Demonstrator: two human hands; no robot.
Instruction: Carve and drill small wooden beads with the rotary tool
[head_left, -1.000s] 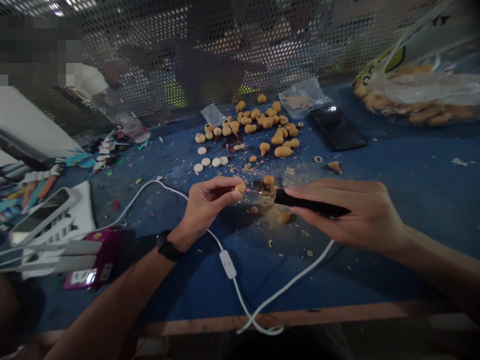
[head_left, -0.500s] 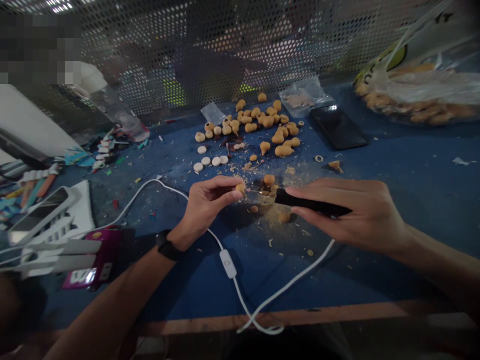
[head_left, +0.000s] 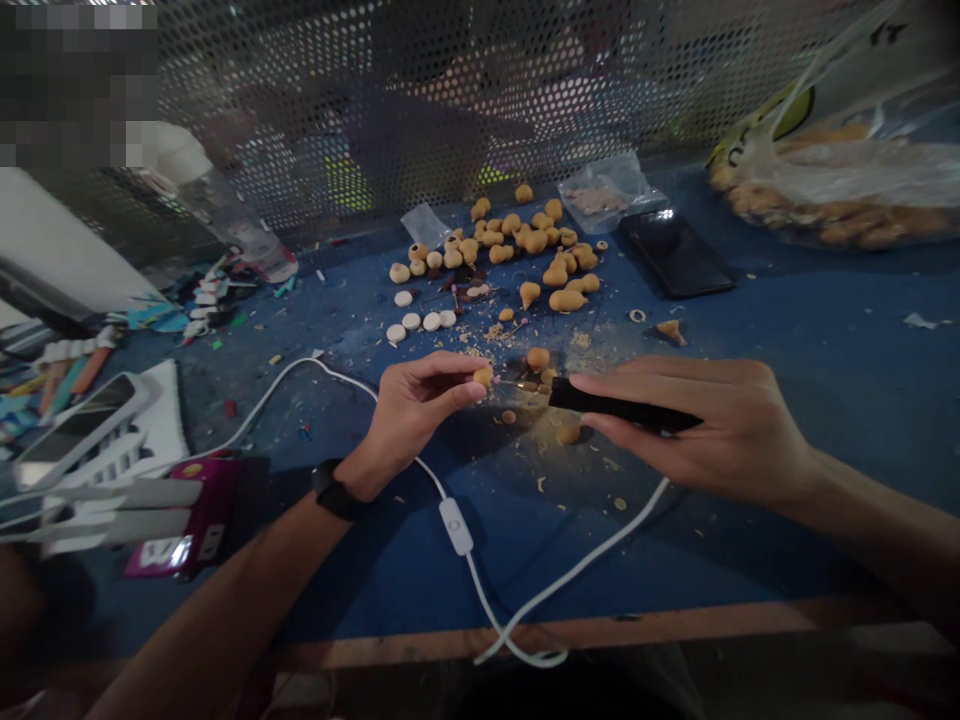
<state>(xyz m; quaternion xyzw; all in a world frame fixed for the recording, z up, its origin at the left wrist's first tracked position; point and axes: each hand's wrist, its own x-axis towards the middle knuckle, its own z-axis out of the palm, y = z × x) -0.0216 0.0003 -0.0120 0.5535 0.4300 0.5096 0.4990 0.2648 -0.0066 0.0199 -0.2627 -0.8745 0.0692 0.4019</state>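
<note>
Pinched between the thumb and fingers of my left hand (head_left: 420, 405) is a small tan gourd (head_left: 482, 377). My right hand (head_left: 712, 425) is wrapped round a black rotary tool (head_left: 622, 402) with a brass-coloured collet and a thin shaft. The pinkish tip of its bit is at the gourd's right side; whether it touches cannot be made out. Just beyond the tool sits a round gourd (head_left: 538, 359), and another gourd (head_left: 568, 433) lies below it. Shavings and a small cut disc (head_left: 509, 417) are scattered under both hands.
Several small gourds (head_left: 532, 240) cluster at the back, with white discs (head_left: 432, 321) nearer. A black phone (head_left: 675, 253) and a filled plastic bag (head_left: 840, 200) lie right. A white cord with a switch (head_left: 456, 527) crosses the front; a purple power strip (head_left: 184, 520) is left.
The gourd in my left hand has shifted very slightly to the right. My right hand and the rotary tool are almost unchanged.
</note>
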